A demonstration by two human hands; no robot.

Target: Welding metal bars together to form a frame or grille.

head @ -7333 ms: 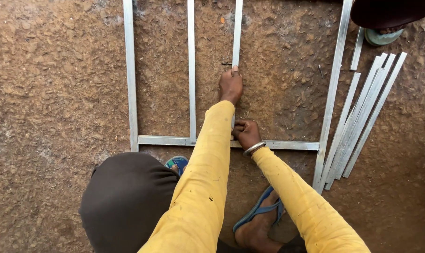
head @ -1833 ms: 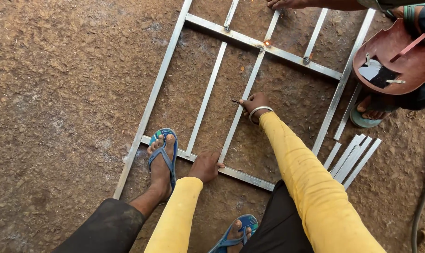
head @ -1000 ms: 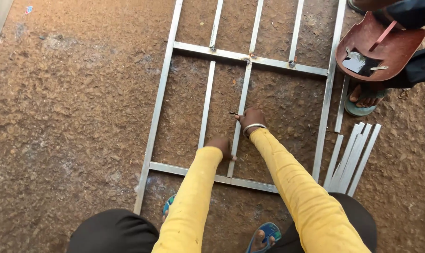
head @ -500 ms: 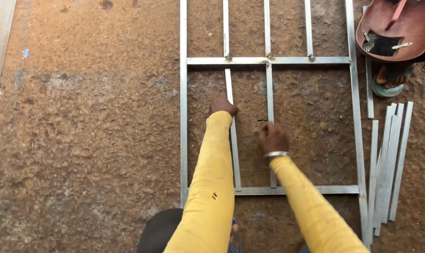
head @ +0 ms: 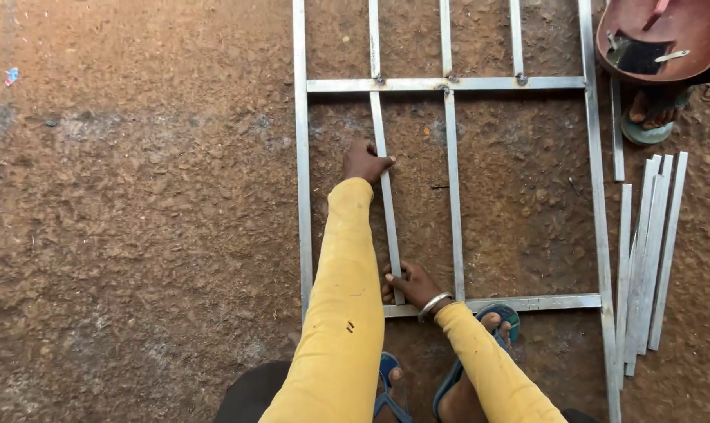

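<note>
Both hands rest on the same thin grey metal upright bar [head: 385,200], which lies loose inside a large grey welded metal frame [head: 300,180] flat on rough brown ground [head: 135,204]. The left hand [head: 364,162], arm stretched forward in a yellow sleeve, presses fingers against the bar's middle stretch from its left side, not wrapped round it. The right hand [head: 413,285], wearing a silver bangle, pinches the bar's near end where it meets the frame's bottom rail [head: 527,302]. Blue sandals [head: 480,345] show just below that rail. To the right, a bundle of loose grey metal strips [head: 648,251] lies beside the frame, near another person's sandalled foot [head: 651,117].
</note>
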